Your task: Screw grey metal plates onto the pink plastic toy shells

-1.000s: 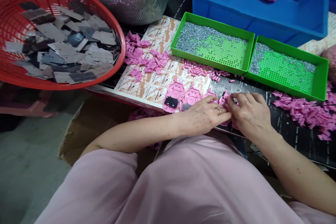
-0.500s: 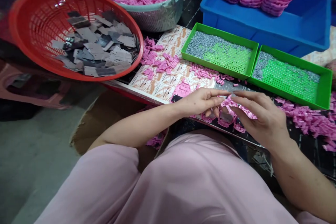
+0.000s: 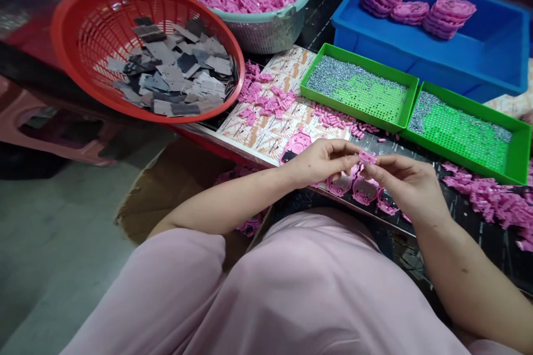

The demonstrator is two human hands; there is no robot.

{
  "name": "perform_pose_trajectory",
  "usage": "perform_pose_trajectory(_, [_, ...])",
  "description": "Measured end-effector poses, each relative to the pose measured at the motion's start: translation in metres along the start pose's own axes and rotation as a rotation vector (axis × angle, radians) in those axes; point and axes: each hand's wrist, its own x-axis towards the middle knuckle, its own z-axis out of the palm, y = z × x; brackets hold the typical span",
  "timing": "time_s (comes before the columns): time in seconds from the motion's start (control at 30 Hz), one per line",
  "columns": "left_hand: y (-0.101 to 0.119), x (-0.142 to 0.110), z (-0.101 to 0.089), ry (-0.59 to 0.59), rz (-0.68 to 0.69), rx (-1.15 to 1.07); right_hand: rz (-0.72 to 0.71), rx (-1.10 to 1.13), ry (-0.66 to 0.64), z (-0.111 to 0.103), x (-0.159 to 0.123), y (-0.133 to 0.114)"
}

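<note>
Between my two hands a small pink plastic part [image 3: 367, 157] is pinched at the fingertips. My left hand [image 3: 331, 160] grips it from the left with thumb and fingers, while my right hand [image 3: 406, 177] closes on its right side. Below them, along the table's front edge, lies a row of pink plastic housings [image 3: 365, 191] with grey plates in them, partly hidden by my hands. Left of the row rests another pink housing [image 3: 298, 143] with a black piece by it.
Two green trays [image 3: 360, 86] of small metal pieces stand behind my hands. A blue bin [image 3: 433, 61] holds stacked pink pieces. At left are a red basket [image 3: 62, 39] of grey plates and a pale basket [image 3: 266, 30] of pink parts. Loose pink parts [image 3: 487, 194] lie at right.
My right hand's spread fingers have come together on the small pink part, which now shows clearly between both hands. The whole view has shifted a little.
</note>
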Motion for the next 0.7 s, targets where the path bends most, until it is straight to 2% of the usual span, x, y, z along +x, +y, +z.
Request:
perform_pose_trajectory(0.07, [-0.001,0.002,0.001,0.035,0.027,-0.02,-0.098,-0.165,0.053,0.004,-0.002,-0.002])
perform_pose_trajectory(0.2, [0.0,0.005,-0.003,0.07,0.019,-0.022,-0.439,-0.523,0.107,0.001,-0.007,-0.006])
perform_pose_trajectory(0.33, [0.008,0.0,-0.01,0.032,0.063,0.252,-0.609,-0.699,0.135,-0.011,-0.007,-0.007])
perform_pose_trajectory(0.4, [0.01,-0.004,-0.01,-0.054,0.065,0.403,-0.685,-0.712,0.028,-0.014,-0.007,-0.004])
perform_pose_trajectory(0.5, [0.009,-0.009,-0.009,-0.18,0.037,0.447,-0.77,-0.62,-0.16,-0.014,-0.007,-0.001])
perform_pose_trajectory(0.6, [0.005,-0.013,-0.011,-0.216,0.045,0.442,-0.752,-0.542,-0.196,-0.011,-0.009,-0.002])
perform_pose_trajectory(0.7, [0.003,-0.02,-0.015,-0.191,0.081,0.484,-0.714,-0.509,-0.224,-0.007,-0.012,-0.005])
